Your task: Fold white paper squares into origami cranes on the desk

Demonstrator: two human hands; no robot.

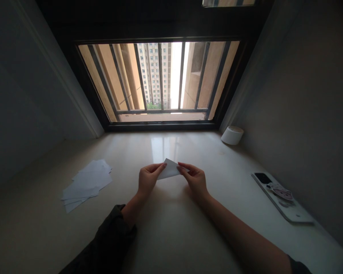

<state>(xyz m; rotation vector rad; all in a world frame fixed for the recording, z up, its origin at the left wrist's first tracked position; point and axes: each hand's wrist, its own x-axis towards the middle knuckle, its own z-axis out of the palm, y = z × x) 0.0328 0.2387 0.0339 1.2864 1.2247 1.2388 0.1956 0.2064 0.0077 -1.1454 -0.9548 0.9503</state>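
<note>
Between my hands is a small piece of white paper, held just above the pale windowsill. It looks folded, with a peak at its upper left and a point at the right. My left hand pinches its left side between thumb and fingers. On the opposite side, my right hand grips the right end, thumb and forefinger closed on it. The fingers behind the paper are partly hidden.
Several loose white paper sheets lie in an uneven pile at left. A phone in a decorated case rests by the right wall. Near the window's right corner stands a white roll-shaped object. A barred window closes off the far side.
</note>
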